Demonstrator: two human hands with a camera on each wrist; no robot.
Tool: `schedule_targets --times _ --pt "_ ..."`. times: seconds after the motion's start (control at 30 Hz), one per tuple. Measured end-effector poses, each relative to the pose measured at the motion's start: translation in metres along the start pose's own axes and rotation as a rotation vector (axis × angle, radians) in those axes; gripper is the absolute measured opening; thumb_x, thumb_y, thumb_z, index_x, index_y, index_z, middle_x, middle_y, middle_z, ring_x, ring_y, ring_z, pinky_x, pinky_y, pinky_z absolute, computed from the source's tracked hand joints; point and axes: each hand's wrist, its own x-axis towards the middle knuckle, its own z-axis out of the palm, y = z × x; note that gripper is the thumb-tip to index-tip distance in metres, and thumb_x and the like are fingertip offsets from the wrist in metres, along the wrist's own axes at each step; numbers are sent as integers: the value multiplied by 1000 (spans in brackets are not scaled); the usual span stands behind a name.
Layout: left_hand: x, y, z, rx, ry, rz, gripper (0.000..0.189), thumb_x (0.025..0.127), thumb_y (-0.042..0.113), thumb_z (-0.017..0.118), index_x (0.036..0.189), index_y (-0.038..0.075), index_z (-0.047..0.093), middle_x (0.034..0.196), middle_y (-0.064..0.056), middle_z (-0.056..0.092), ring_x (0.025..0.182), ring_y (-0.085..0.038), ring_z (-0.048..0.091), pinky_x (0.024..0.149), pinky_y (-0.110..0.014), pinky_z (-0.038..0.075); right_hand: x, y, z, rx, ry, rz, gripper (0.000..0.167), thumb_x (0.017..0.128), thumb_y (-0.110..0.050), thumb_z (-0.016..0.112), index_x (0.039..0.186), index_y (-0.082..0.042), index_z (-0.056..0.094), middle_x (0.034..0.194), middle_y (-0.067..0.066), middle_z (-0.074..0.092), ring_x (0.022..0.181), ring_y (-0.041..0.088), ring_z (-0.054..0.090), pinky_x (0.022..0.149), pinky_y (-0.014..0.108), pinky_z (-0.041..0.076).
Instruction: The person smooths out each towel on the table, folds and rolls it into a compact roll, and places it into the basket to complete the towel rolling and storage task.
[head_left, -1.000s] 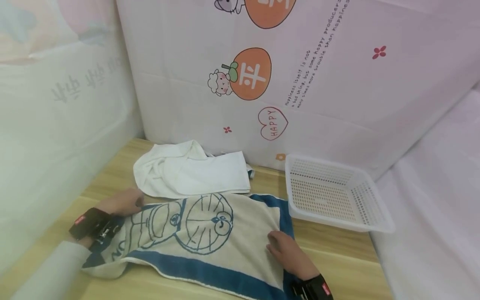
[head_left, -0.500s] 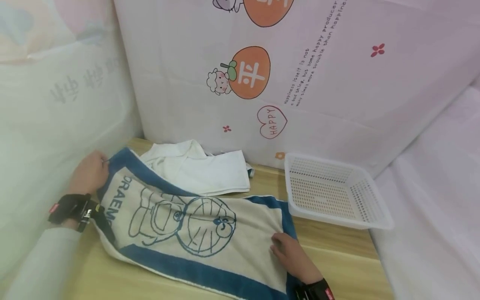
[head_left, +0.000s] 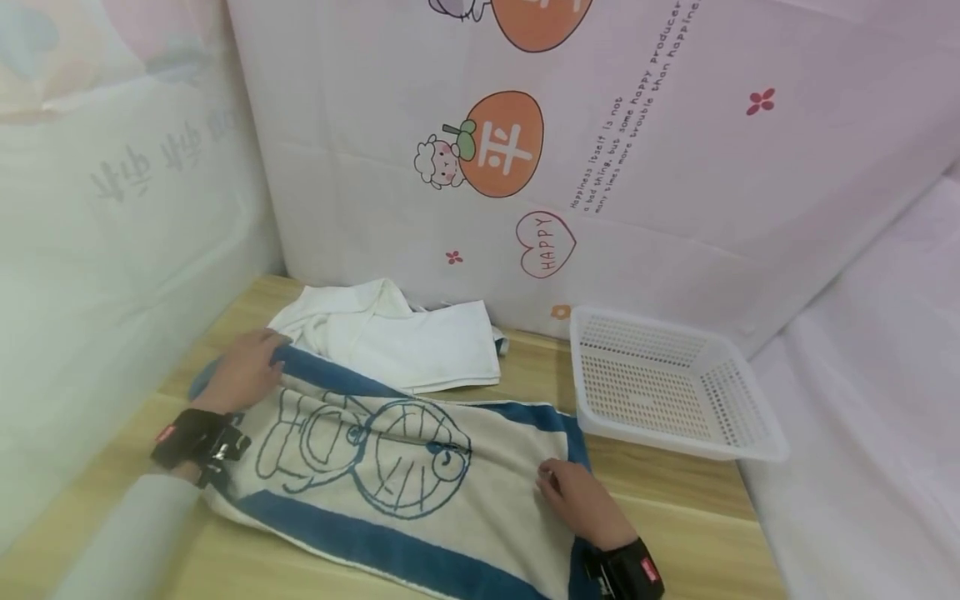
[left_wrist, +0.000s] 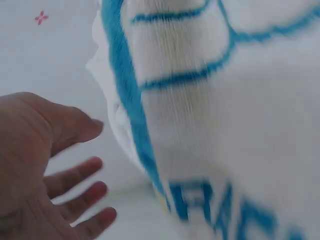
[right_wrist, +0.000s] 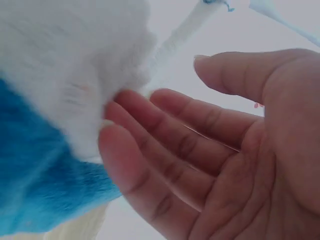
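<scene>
Between the table's [head_left: 690, 510] left and right edges, my beige rectangular cloth towel [head_left: 408, 471] with blue borders runs longways sideways; left hand [head_left: 243, 372]'s by its far-left corner, right hand [head_left: 588, 507]'s at the right end, both loose-fingered, gripping nothing.

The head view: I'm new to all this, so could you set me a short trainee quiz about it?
1. True or false: from the camera's side, the white basket is right of the white cloth.
2. The wide border of the patterned towel is: A) red, B) blue, C) green.
3. Fill in: the red heart on the backdrop reads ...

Key: 1 true; 2 B; 3 HAPPY.
</scene>
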Motion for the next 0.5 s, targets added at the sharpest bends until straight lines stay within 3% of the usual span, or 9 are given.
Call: schedule_targets --times 0.07,0.13,0.27,0.33,0.4,0.5 --pt "11 8 7 -1 16 69 39 88 -3 63 126 -10 59 130 -36 55 123 -55 49 106 -67 36 5 -3 -3 5 14 -1 16 101 -16 60 110 -7 70 81 -6 61 71 9 55 64 28 48" --pt "20 12 14 13 2 100 40 86 -5 66 126 -8 61 131 -36 56 124 -55 49 107 -67 37 10 -5 -4 -13 65 -32 18 101 -14 60 114 -5 69 91 -1 66 82 14 62 73 34 54" --pt "37 12 29 27 -94 74 35 86 -2 71 120 -1 68 127 -33 57 121 -52 51 102 -65 42 22 -6 -2 -70 166 -68 30 101 -11 60 128 3 62 125 18 64 117 33 61 100 51 51" --pt "42 10 35 34 -137 50 25 86 0 73 110 2 72 116 -28 60 112 -46 54 93 -61 47 31 -6 -1 -75 173 -51 36 103 -12 56 135 5 57 136 25 57 127 40 56 105 55 47" --pt "46 8 37 42 -147 37 14 85 1 74 98 5 73 104 -21 60 100 -40 56 82 -55 50 42 -5 0 -80 181 -27 39 104 -9 54 138 7 53 141 29 52 131 44 52 107 58 45" --pt "48 9 35 61 -106 37 5 87 3 73 89 6 71 94 -16 58 91 -36 55 72 -50 49 61 -1 2 -111 223 -14 41 102 -3 54 140 11 49 140 34 51 130 47 51 107 57 45"
